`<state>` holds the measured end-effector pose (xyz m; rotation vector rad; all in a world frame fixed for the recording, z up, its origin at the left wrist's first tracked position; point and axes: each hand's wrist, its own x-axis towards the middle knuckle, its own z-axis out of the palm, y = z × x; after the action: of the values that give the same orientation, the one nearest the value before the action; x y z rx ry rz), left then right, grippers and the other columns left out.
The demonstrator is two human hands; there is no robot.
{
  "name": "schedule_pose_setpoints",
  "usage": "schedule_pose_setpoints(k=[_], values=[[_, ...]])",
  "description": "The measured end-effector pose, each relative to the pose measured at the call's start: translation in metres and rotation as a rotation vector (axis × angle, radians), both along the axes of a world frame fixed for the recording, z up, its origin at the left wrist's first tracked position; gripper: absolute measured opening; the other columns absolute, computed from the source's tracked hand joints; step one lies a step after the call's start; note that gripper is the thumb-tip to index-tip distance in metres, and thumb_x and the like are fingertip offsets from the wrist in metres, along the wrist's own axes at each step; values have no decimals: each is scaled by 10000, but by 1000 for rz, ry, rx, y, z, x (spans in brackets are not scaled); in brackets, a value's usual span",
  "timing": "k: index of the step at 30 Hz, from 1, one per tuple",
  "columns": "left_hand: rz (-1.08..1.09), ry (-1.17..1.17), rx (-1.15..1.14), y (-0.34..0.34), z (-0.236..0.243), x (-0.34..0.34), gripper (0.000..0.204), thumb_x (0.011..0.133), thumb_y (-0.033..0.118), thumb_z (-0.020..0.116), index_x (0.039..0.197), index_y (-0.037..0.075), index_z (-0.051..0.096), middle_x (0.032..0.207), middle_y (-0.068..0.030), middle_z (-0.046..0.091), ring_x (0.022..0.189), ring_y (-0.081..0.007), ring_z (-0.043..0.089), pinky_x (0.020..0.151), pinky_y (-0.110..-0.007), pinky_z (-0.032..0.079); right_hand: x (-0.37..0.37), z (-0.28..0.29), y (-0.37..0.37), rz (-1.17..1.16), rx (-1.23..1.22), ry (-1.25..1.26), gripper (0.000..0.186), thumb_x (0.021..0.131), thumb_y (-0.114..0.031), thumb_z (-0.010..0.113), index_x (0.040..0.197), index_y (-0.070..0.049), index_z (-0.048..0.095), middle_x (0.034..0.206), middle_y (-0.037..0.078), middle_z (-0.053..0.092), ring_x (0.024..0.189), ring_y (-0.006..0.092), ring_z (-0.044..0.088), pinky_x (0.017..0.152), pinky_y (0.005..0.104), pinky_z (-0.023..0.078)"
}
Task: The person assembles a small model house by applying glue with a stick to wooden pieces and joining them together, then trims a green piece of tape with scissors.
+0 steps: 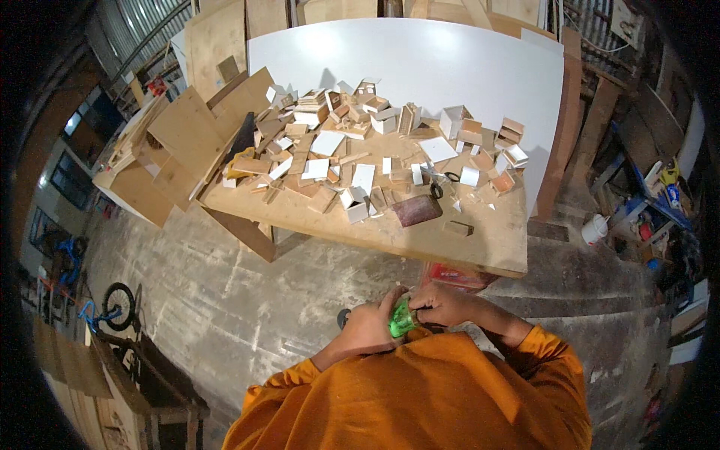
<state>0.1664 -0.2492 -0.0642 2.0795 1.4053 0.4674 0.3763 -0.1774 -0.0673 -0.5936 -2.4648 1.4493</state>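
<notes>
Orange shirt (405, 397) fills lower centre; just above, I see left hand (367, 324) and right hand (444, 304) both grasping a small green object (403, 319), probably close-in for steadiness.

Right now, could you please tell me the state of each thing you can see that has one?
Green item: held in the left hand.
Right hand: fingers curled beside the green item; grip unclear.
White board pieces: scattered over the table.
Dark red item: lying on the table.
White panel: upright behind the table.
</notes>
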Motion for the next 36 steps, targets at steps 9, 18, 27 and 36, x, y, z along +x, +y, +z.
schedule_pose_setpoints(k=[9, 18, 27, 36], values=[[-20, 17, 38, 4, 5, 1, 781, 670, 244, 764, 1359, 115, 419, 849, -218, 668, 819, -425, 651, 711, -473, 530, 17, -37, -2, -80, -287, 151, 219, 911, -184, 632, 1025, 1, 660, 732, 7, 614, 693, 79, 521, 643, 281, 435], [-20, -136, 119, 13, 21, 0, 809, 629, 191, 727, 1359, 67, 403, 936, -263, 639, 853, -436, 636, 753, -463, 527, 20, 8, -10, -263, -350, 109, 230, 963, -184, 579, 1064, 8, 655, 895, -26, 643, 823, 45, 531, 774, 215, 433], [81, -436, 288, 22, -5, -11, 784, 602, 158, 788, 1303, 40, 456, 1032, -205, 621, 914, -357, 650, 804, -385, 521, 13, 33, -27, -620, -280, 245, 233, 945, -204, 599, 1002, 12, 662, 829, 6, 654, 778, 60, 559, 699, 262, 472], [43, -531, 470, 24, -13, -11, 776, 600, 149, 860, 1272, 43, 487, 1089, -159, 608, 948, -298, 633, 798, -364, 509, 8, 62, -36, -634, 37, 245, 126, 858, -81, 635, 935, 15, 664, 827, 115, 661, 706, 178, 624, 653, 290, 474]])
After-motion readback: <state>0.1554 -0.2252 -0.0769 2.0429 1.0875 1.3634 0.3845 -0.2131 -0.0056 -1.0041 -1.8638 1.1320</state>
